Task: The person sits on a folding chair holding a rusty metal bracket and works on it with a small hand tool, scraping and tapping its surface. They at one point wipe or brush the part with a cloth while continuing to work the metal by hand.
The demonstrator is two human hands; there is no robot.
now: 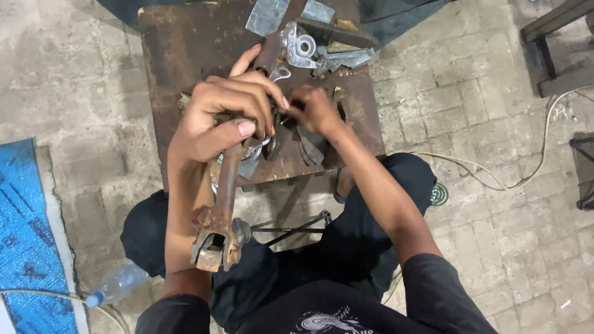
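Rusty steel lever arm (pixel 224 192) sits gripped in the left hand (pixel 216 117), fingers curled tight around it; the right hand (pixel 315 108) pinches a small part, over the rusty metal table (pixel 179 49).

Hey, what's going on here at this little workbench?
A person sits on a paved floor at a small rusty metal table. The left hand grips a long rusty metal bar with a forked bracket end, holding it angled over the table. The right hand pinches at something small beside the bar; what it is cannot be told. Grey metal scraps and a shiny bracket with a round hole lie at the table's far edge.
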